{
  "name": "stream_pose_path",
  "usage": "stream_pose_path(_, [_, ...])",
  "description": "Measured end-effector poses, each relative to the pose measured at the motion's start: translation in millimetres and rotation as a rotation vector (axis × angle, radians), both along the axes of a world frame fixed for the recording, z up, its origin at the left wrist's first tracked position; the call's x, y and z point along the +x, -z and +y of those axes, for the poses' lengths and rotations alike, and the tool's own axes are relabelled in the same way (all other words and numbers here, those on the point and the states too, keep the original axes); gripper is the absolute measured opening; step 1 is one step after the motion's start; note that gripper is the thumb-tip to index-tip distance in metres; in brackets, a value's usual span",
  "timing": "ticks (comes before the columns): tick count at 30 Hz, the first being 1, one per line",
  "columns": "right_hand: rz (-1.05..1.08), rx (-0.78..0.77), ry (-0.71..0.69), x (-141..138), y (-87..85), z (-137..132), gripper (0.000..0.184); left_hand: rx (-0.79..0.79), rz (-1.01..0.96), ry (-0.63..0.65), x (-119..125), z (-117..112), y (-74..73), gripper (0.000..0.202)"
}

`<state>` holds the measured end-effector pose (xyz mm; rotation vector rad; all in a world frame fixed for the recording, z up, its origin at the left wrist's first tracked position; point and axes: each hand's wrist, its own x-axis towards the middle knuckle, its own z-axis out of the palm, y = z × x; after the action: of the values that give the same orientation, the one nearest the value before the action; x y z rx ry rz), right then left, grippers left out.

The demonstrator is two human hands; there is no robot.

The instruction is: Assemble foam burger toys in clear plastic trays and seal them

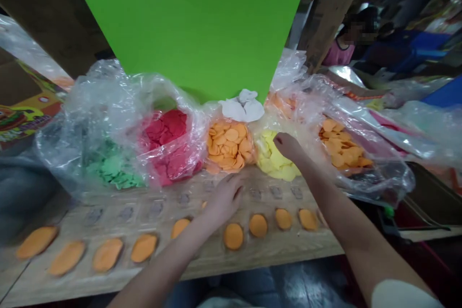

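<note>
My right hand [288,147] reaches into a clear bag of yellow discs [273,160], fingers curled down among them; what they grip is hidden. My left hand [224,199] lies on the wooden board [252,250], fingers bent over the board's middle next to the row of orange discs [233,236] that sit in round hollows along its front. Behind the left hand stands an open bag of orange discs [228,147].
Clear bags of red discs [169,147], green discs [111,168], white pieces [242,106] and more orange discs [341,149] line the back of the board. A green sheet [191,19] rises behind. A printed carton [25,110] is left; another person [346,41] sits far right.
</note>
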<state>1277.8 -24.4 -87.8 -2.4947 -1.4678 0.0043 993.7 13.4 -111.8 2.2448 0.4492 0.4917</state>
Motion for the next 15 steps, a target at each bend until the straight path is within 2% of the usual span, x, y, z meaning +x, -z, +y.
stream_pose_path(1, [-0.038, -0.029, -0.024, 13.2, 6.1, -2.1, 0.029, 0.013, 0.002, 0.045, 17.1, -2.0, -2.8, 0.03])
stream_pose_path(3, [-0.11, -0.076, -0.066, 33.4, 19.0, 1.2, 0.04, 0.052, -0.006, 0.139, 51.0, -6.3, -8.2, 0.03])
stream_pose_path(6, [-0.202, -0.132, -0.065, 45.8, 33.7, 8.3, 0.057, 0.104, 0.009, 0.21, 87.5, -10.2, -11.4, 0.029])
stream_pose_path(9, [-0.278, -0.161, -0.06, 39.2, 40.8, 0.6, 0.057, 0.112, 0.025, 0.188, 99.6, -7.9, -8.5, 0.029])
stream_pose_path(15, [-0.336, -0.147, -0.131, 26.5, 48.7, -35.2, 0.041, 0.057, 0.031, 0.15, 105.7, -5.2, -1.6, 0.027])
